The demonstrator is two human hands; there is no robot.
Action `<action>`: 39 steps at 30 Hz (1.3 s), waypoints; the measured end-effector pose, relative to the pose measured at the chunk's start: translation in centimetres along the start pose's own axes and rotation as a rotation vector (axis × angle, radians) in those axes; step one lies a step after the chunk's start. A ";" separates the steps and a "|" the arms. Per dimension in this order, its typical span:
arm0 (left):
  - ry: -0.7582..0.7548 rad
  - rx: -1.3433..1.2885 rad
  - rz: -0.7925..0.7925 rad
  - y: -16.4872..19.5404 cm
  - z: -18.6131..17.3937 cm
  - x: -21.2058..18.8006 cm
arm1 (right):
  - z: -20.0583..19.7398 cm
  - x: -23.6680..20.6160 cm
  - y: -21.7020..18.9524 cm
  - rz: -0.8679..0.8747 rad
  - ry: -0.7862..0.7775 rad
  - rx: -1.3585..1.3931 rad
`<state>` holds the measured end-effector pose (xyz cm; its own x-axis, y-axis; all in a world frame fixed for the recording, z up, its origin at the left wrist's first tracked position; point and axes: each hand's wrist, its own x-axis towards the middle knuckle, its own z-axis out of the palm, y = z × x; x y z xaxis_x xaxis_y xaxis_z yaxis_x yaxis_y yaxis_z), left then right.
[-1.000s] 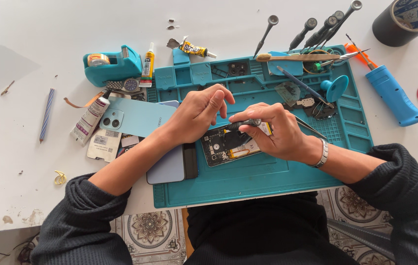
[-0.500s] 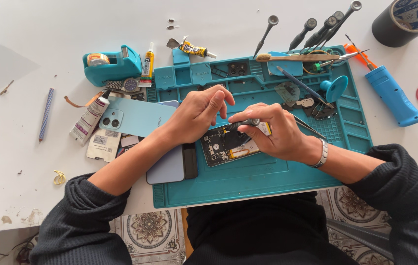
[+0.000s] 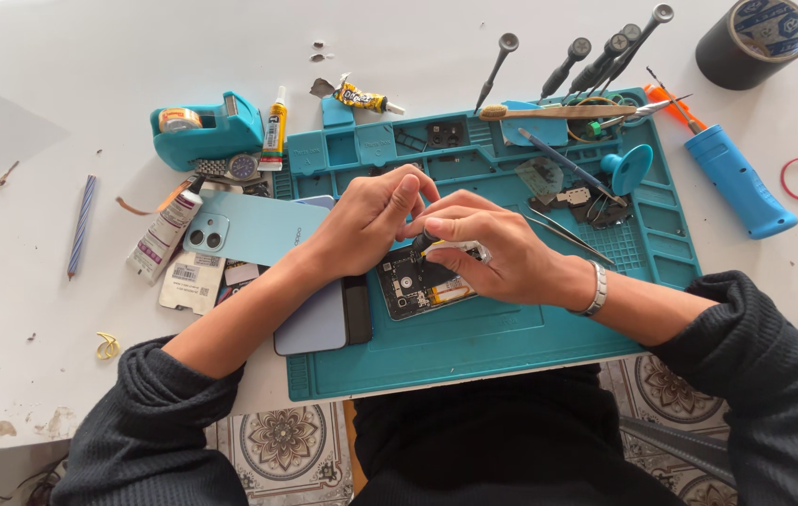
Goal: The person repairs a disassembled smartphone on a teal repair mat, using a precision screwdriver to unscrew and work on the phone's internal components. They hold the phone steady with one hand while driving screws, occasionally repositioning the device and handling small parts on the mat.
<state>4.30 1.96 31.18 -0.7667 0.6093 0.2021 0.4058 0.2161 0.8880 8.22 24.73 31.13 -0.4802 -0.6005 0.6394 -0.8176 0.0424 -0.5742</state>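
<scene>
Both hands meet over an opened phone at frame centre.

Right hand (image 3: 492, 248) grip pinches a small dark tool (image 3: 424, 242), tip down on the opened phone (image 3: 417, 281); left hand (image 3: 371, 220) fingers pressed together just beside it, whether pinching anything cannot be told. Phone lies on the teal work mat (image 3: 474, 347). Light-blue back cover (image 3: 253, 225) left of the hands; tweezers (image 3: 567, 234) right; tape dispenser (image 3: 207, 126) upper left on the white surface (image 3: 43, 309).
</scene>
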 end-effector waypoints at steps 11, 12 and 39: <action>-0.004 -0.032 0.003 0.2 0.1 0.0 | 0.1 -0.2 0.0 0.005 -0.009 -0.051; -0.004 -0.028 -0.007 0.1 0.1 0.0 | 0.1 -0.3 -0.1 0.029 -0.028 -0.082; 0.084 -0.017 -0.055 0.0 0.2 0.0 | -0.7 -0.3 0.0 0.234 -0.184 -0.032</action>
<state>4.42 2.13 31.05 -0.8268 0.5310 0.1858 0.3539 0.2341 0.9055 8.18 25.43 31.29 -0.5938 -0.7058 0.3863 -0.7023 0.2204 -0.6769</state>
